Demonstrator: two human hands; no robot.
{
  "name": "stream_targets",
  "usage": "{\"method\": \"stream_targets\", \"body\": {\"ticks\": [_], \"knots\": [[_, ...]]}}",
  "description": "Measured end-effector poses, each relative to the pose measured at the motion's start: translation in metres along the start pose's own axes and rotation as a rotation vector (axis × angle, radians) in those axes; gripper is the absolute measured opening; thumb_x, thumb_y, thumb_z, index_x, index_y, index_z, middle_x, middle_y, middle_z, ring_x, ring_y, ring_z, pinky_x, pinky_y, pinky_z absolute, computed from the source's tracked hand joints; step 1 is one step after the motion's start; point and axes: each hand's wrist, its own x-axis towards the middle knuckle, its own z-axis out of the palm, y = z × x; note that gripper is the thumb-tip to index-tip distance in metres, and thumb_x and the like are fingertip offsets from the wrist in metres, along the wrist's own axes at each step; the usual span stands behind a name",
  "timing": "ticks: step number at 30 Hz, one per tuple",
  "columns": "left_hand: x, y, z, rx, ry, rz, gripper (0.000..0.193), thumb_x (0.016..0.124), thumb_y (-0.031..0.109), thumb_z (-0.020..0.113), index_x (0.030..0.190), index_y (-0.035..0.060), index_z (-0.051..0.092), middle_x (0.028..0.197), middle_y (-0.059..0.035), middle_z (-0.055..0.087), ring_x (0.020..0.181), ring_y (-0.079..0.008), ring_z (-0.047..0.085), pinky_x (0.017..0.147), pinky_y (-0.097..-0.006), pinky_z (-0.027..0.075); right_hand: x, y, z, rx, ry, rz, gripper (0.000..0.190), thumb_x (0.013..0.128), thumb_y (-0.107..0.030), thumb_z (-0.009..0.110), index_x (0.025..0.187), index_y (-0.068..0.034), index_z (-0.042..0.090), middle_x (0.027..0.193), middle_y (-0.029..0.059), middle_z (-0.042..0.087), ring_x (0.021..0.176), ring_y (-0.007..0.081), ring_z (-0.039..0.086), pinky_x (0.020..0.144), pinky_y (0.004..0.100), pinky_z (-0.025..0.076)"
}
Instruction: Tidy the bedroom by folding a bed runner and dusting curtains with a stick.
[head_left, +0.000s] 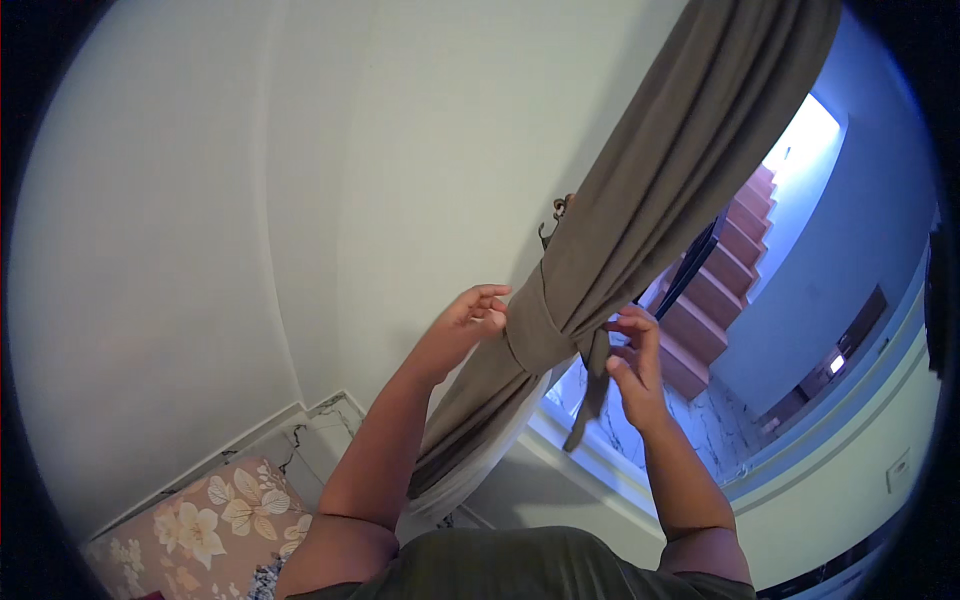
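A grey-brown curtain (660, 165) hangs in gathered folds, slanting across the view. A wide fabric tieback (536, 322) of the same colour wraps around it and cinches it at the middle. From a knot on its right side a loose tie end (595, 394) dangles. My left hand (469, 326) is at the left edge of the tieback, its fingers slightly bent and apart, with nothing visibly in them. On the other side, my right hand (637, 367) is beside the knot and tie end, fingers spread and curved; whether the fingertips touch the cloth is unclear.
A scrolled metal holdback hook (556, 217) shows behind the curtain on the pale wall (435, 150). A floral cushioned surface (217, 517) lies at lower left. Through the opening at right are a staircase (709, 292), dark railing (690, 262) and marbled floor (705, 420).
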Motion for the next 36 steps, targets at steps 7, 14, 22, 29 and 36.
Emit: {"method": "stream_targets", "body": {"ticks": [7, 14, 22, 29, 36], "knots": [[0.018, -0.022, 0.020, -0.043, 0.019, -0.115, 0.058, 0.093, 0.040, 0.038, 0.133, -0.0011, 0.032, 0.135, -0.0134, 0.036, 0.124, -0.0217, 0.033, 0.103, -0.0351, 0.024, 0.010, 0.032, -0.001, -0.286, 0.140, 0.133, 0.034, 0.074, -0.009, 0.059, 0.106, -0.004, 0.047, 0.102, 0.0098, 0.051, 0.083, 0.0154, 0.055, 0.063, 0.0281, 0.047], [0.032, -0.017, 0.013, -0.048, 0.010, -0.396, 0.055, 0.094, 0.046, 0.026, 0.125, 0.0050, 0.045, 0.120, -0.0063, 0.052, 0.112, -0.0137, 0.043, 0.095, -0.0314, 0.030, 0.060, 0.029, -0.027, -0.451, -0.340, 0.425, 0.016, 0.073, -0.009, 0.057, 0.086, 0.000, 0.060, 0.067, 0.0062, 0.059, 0.052, 0.0142, 0.053, 0.052, 0.0277, 0.044], [0.030, 0.000, 0.019, 0.072, 0.167, -0.557, 0.049, 0.094, 0.043, 0.029, 0.121, 0.0077, 0.049, 0.119, -0.0041, 0.053, 0.110, -0.0152, 0.045, 0.094, -0.0320, 0.030, 0.105, 0.023, -0.038, -0.543, -0.116, -0.091, 0.037, 0.074, -0.016, 0.063, 0.107, 0.000, 0.058, 0.093, 0.0139, 0.063, 0.079, 0.0229, 0.059, 0.071, 0.0358, 0.047], [-0.012, -0.007, 0.015, -0.500, 0.163, 0.055, 0.045, 0.084, 0.035, 0.056, 0.115, 0.0031, 0.047, 0.113, -0.0105, 0.054, 0.107, -0.0196, 0.049, 0.086, -0.0310, 0.039, 0.104, 0.024, -0.008, 0.165, -0.208, 0.184, 0.053, 0.080, -0.025, 0.060, 0.123, 0.002, 0.046, 0.123, 0.0135, 0.049, 0.111, 0.0215, 0.044, 0.093, 0.0340, 0.037], [-0.176, -0.107, -0.002, -0.622, 0.229, -0.089, 0.052, 0.076, 0.024, 0.069, 0.116, 0.0010, 0.046, 0.110, -0.0083, 0.055, 0.094, -0.0148, 0.052, 0.080, -0.0279, 0.042, 0.037, 0.043, 0.010, 0.694, -0.179, 0.146, 0.054, 0.084, -0.023, 0.051, 0.130, 0.001, 0.035, 0.129, 0.0132, 0.042, 0.119, 0.0201, 0.039, 0.098, 0.0326, 0.030]]}}
